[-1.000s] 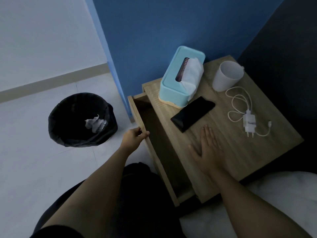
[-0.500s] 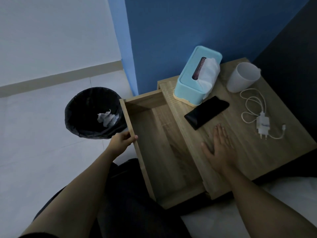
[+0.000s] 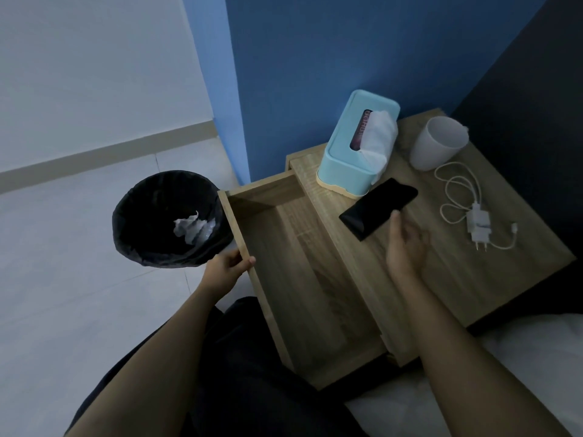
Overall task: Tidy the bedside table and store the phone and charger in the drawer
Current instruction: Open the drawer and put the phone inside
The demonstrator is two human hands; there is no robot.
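A black phone (image 3: 378,207) lies face up on the wooden bedside table (image 3: 504,279), in front of the tissue box. A white charger (image 3: 479,227) with its coiled cable lies to the phone's right. The drawer (image 3: 303,279) stands pulled far out to the left, with nothing inside. My left hand (image 3: 225,268) grips the drawer's front edge. My right hand (image 3: 405,244) hovers just above the tabletop, fingers apart and curled, its thumb tip at the phone's near edge.
A light blue tissue box (image 3: 356,152) and a white cup (image 3: 437,143) stand at the back of the table against the blue wall. A black-lined bin (image 3: 151,228) holding crumpled tissue sits on the floor left of the drawer. White bedding (image 3: 520,357) lies at lower right.
The drawer has come much further out under my left hand. My right hand has lifted off the tabletop and moved toward the phone.
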